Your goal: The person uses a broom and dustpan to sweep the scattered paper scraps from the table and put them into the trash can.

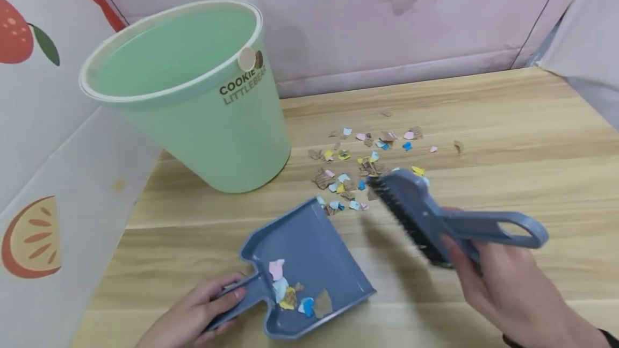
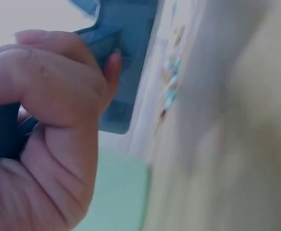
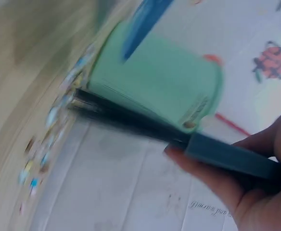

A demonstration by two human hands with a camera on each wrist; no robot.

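My left hand (image 1: 213, 305) grips the handle of a blue dustpan (image 1: 309, 251) lying on the wooden table (image 1: 483, 122), its mouth toward a scatter of coloured paper scraps (image 1: 367, 160). A few scraps (image 1: 295, 294) lie inside the pan near the handle. My right hand (image 1: 483, 273) holds a blue brush (image 1: 416, 208) with black bristles by its looped handle, its head just right of the scraps and tilted. The left wrist view shows my left hand (image 2: 49, 120) curled round the dustpan (image 2: 126, 62) handle. In the blurred right wrist view my right hand (image 3: 246, 192) holds the brush (image 3: 227, 156).
A mint green bucket (image 1: 193, 95) marked COOKIE LITTLEBEAR stands upright at the table's back left, close behind the dustpan. Printed fruit panels (image 1: 29, 176) wall the left side and a pink backdrop (image 1: 387, 26) closes the rear. Bare wood stretches to the right.
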